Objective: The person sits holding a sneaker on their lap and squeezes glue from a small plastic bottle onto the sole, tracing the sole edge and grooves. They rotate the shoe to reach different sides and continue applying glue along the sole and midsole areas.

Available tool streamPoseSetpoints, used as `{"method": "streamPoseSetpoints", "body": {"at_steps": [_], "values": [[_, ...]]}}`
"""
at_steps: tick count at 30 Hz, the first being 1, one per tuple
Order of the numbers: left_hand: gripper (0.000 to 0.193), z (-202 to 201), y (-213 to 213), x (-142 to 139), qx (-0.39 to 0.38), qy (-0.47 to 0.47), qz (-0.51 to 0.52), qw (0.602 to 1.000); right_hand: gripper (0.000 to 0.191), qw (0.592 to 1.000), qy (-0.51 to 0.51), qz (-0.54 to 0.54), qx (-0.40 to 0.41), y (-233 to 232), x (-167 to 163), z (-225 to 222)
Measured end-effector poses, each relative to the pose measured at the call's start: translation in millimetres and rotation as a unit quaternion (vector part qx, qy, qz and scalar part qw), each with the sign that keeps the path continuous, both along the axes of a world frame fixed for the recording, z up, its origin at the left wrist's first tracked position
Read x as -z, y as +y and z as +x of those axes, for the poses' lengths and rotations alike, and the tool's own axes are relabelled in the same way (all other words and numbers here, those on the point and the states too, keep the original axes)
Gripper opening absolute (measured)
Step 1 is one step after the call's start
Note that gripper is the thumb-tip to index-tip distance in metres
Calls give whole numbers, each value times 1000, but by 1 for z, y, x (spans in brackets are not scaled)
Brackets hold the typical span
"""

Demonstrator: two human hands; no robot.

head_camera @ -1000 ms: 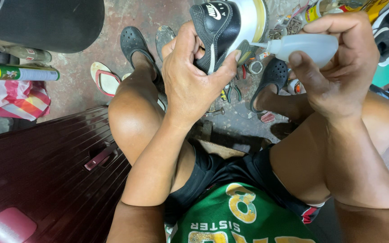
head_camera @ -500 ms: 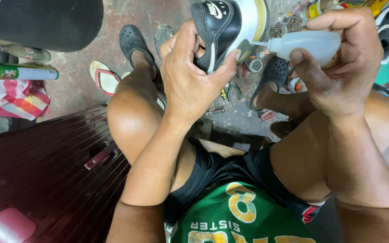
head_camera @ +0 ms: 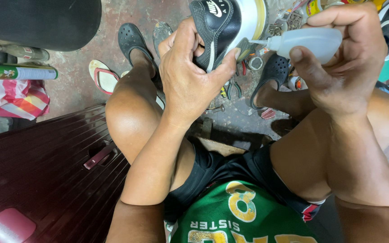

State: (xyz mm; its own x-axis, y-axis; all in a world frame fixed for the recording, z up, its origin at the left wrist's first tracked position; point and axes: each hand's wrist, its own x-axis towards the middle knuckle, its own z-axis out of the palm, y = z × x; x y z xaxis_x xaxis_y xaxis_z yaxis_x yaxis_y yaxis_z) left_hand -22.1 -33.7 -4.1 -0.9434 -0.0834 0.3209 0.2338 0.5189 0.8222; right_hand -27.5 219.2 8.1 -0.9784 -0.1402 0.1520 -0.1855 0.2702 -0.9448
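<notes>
My left hand [head_camera: 190, 81] grips a black-and-white sneaker [head_camera: 223, 27] at its heel, held up over my knees with the thumb pressing a loose flap near the sole. My right hand [head_camera: 343, 63] is closed around a small translucent squeeze bottle [head_camera: 309, 42]. Its thin nozzle points left and touches the sneaker's edge by my left thumb. The front of the shoe is cut off by the top of the view.
A dark red ribbed suitcase [head_camera: 37, 180] lies at lower left. A yellow-capped spray can [head_camera: 16, 72] rests on striped bags. A flip-flop [head_camera: 102, 76], black clogs [head_camera: 131, 40] on my feet and small tools [head_camera: 232, 90] sit on the concrete floor.
Both hands, the sneaker and the bottle have shifted slightly right and up; the nozzle stays against the shoe's edge.
</notes>
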Motion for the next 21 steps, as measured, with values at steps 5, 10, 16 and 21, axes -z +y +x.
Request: {"method": "streamPoseSetpoints", "body": {"at_steps": [5,10,16,21], "values": [[50,1,0,0,1,-3,5,1000,34,999,-23,-28,12,-7,-14,1],[52,0,-2,0,0,-4,14,1000,29,995,-39,-91,11,-6,-13,0],[45,-2,-2,-1,15,9,60,998,26,953,-109,-281,-19,-5,0,-12],[41,-3,2,-3,24,-2,113,993,35,950,-98,-295,-36,-25,14,-10]]}}
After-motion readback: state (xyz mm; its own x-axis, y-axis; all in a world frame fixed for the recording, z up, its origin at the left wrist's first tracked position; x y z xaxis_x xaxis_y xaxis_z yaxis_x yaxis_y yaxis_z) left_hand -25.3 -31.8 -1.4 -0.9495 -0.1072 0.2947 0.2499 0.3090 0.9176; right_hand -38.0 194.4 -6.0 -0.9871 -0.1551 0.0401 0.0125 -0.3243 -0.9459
